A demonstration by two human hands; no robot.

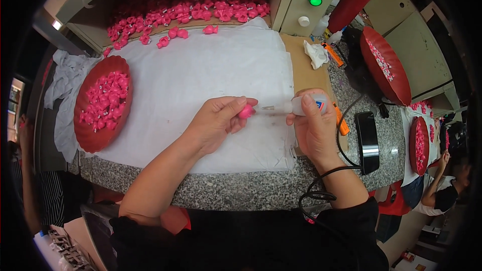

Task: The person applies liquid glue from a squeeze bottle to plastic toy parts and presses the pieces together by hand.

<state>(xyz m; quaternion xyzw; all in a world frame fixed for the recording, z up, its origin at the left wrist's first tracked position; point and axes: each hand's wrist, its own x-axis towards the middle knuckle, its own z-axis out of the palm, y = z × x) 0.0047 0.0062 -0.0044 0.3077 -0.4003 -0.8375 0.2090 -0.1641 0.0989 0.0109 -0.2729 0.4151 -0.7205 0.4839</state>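
Between the thumb and fingers of my left hand (218,120) is a small round pink plastic piece (245,112). My right hand (317,129) is wrapped round a white squeeze bottle (304,105) with a thin nozzle (268,108). The bottle lies sideways, its tip pointing left at the pink piece, a small gap apart. Both hands are above a white cloth (211,70). On the left stands a red scalloped tray (83,120) heaped with similar pink pieces (106,98).
Many pink pieces (191,12) lie in an open box-like cabinet at the back. At right are a crumpled tissue (315,54), orange cutters (333,56), a phone (367,140), a black cable (341,120) and another red tray (401,83). Other people sit at both sides.
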